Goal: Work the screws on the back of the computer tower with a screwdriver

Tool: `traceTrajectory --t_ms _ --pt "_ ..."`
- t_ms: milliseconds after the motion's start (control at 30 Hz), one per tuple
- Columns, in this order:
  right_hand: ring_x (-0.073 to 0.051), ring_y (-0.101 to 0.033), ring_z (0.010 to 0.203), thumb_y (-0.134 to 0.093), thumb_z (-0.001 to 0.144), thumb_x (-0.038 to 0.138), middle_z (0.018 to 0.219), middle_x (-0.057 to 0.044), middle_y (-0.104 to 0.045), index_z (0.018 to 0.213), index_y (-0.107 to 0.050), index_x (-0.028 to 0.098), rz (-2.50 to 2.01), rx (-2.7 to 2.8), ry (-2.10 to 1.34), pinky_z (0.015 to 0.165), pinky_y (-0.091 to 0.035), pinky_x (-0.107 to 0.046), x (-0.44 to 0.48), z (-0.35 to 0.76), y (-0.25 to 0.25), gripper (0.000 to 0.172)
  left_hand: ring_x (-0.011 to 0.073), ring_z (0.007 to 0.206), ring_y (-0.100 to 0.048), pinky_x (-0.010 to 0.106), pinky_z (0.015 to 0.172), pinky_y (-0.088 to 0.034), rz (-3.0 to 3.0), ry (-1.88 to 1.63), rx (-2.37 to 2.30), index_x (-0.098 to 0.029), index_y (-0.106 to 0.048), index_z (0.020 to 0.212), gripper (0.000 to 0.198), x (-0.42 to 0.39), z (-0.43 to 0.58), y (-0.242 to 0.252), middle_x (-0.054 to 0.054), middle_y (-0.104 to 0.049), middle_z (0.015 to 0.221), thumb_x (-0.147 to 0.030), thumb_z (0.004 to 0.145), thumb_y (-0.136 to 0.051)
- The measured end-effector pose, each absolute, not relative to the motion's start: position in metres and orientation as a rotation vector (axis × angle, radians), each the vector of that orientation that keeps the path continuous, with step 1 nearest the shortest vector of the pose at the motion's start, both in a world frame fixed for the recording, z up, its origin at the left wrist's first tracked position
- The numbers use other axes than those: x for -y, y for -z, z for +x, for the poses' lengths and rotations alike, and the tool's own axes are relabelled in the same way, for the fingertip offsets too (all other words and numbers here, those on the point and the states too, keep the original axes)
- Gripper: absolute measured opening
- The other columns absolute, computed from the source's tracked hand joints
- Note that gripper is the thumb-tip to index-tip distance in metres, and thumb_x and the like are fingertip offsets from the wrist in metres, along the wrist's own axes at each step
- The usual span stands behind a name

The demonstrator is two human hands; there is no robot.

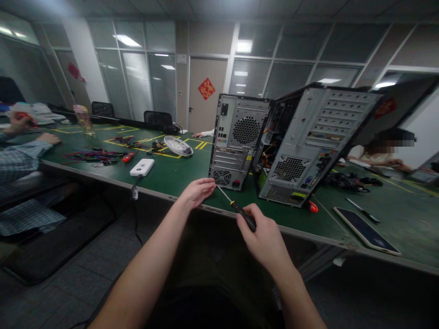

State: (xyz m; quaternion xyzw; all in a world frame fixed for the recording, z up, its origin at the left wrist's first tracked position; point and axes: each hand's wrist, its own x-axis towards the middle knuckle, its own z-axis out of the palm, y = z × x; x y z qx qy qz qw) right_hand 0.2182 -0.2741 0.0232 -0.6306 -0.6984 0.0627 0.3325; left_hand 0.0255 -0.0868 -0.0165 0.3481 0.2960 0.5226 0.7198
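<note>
My right hand (262,233) is wrapped around the black handle of a screwdriver (243,214). Its thin metal shaft slants up and left to the lower left corner of a computer case (228,155), whose rear panel faces me. Beside the tip, my left hand (198,193) has its fingertips drawn together against that corner. Whether a screw or the shaft's end is between those fingertips is too small to make out. The case stands upright, with round vents, ports and a power supply fan showing.
A second, larger computer case (290,160) stands to the right, a red-orange object (313,206) beneath it. Further right lie a phone (365,230), another screwdriver (363,210) and black cables (356,182). A white power bank (142,167) and bundled wires (94,156) are left. Other people sit around.
</note>
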Motion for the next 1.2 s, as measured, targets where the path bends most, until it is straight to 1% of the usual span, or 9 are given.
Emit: traceTrajectory --t_ms 333,567,733,900,1100,1200 --pt "-0.024 -0.068 0.067 -0.05 0.102 0.045 0.082 -0.003 -0.073 0.097 -0.06 0.026 -1.64 1.815 -0.147 0.064 -0.042 -0.031 0.271 0.221 -0.024 0.022 0.0125 0.076 -0.074 0.024 0.08 -0.059 0.799 -1.185 -0.625 -0.011 -0.074 0.087 0.026 0.09 0.03 0.015 0.007 -0.078 0.081 0.002 0.07 -0.09" --pt "-0.023 -0.067 0.067 -0.051 0.101 0.046 0.08 -0.003 -0.072 0.096 -0.06 0.026 -1.63 1.81 -0.149 0.064 -0.041 -0.031 0.271 0.225 -0.024 0.022 0.0119 0.078 -0.073 0.024 0.078 -0.057 0.826 -1.193 -0.61 -0.012 -0.078 0.088 0.031 0.088 0.031 0.02 0.008 -0.08 0.089 -0.004 0.064 -0.097" --pt "-0.023 -0.068 0.069 -0.052 0.102 0.046 0.082 -0.002 -0.073 0.097 -0.061 0.027 -1.626 1.802 -0.153 0.066 -0.041 -0.031 0.272 0.225 -0.026 0.022 0.0128 0.081 -0.073 0.026 0.085 -0.058 0.849 -1.187 -0.609 -0.01 -0.081 0.084 0.026 0.088 0.03 0.021 0.011 -0.081 0.091 -0.004 0.065 -0.096" --pt "-0.023 -0.066 0.067 -0.052 0.101 0.046 0.08 -0.002 -0.072 0.096 -0.061 0.026 -1.621 1.805 -0.155 0.065 -0.04 -0.03 0.272 0.225 -0.024 0.022 0.013 0.083 -0.072 0.028 0.091 -0.058 0.866 -1.189 -0.606 -0.01 -0.083 0.086 0.024 0.086 0.031 0.026 0.011 -0.081 0.093 -0.002 0.066 -0.094" --pt "-0.022 -0.064 0.066 -0.053 0.102 0.046 0.076 -0.001 -0.07 0.095 -0.062 0.026 -1.614 1.778 -0.205 0.064 -0.039 -0.03 0.27 0.226 -0.022 0.023 0.0121 0.081 -0.072 0.025 0.084 -0.058 0.894 -1.182 -0.608 -0.011 -0.083 0.084 0.024 0.084 0.032 0.027 0.01 -0.081 0.09 -0.005 0.064 -0.095" --pt "-0.021 -0.063 0.066 -0.054 0.102 0.047 0.074 0.001 -0.068 0.095 -0.063 0.026 -1.597 1.763 -0.218 0.065 -0.038 -0.03 0.27 0.227 -0.021 0.023 0.0123 0.08 -0.071 0.026 0.084 -0.058 0.91 -1.179 -0.607 -0.011 -0.083 0.084 0.026 0.084 0.032 0.027 0.01 -0.081 0.089 -0.007 0.063 -0.096"
